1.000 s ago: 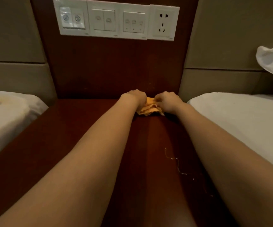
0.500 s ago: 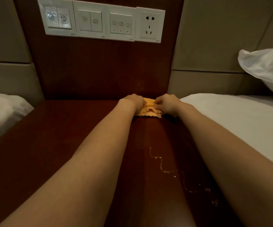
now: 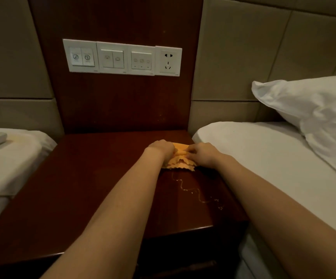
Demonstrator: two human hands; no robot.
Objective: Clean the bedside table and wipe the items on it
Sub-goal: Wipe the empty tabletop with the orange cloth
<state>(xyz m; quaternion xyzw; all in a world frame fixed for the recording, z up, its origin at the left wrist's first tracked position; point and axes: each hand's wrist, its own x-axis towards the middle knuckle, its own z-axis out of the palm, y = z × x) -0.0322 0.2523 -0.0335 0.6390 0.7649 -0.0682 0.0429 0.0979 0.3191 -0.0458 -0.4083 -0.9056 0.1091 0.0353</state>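
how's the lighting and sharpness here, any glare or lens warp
Head view: dim, warm light; the bedside table reads very dark, faint sheen at its front edge; the pillow is brightest, not blown out; the wide angle leans the wall panels outward; the orange cloth looks slightly soft.

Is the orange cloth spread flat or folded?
Folded: the cloth shows several stacked wavy edges between the left hand and right hand, which grip it.

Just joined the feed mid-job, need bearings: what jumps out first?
The left hand and right hand grip a crumpled orange cloth at the back right of the dark bedside table. Just in front of it a thin chain-like strand lies squiggled on the tabletop. A white switch panel sits on the wall above, a white pillow on the bed to the right.
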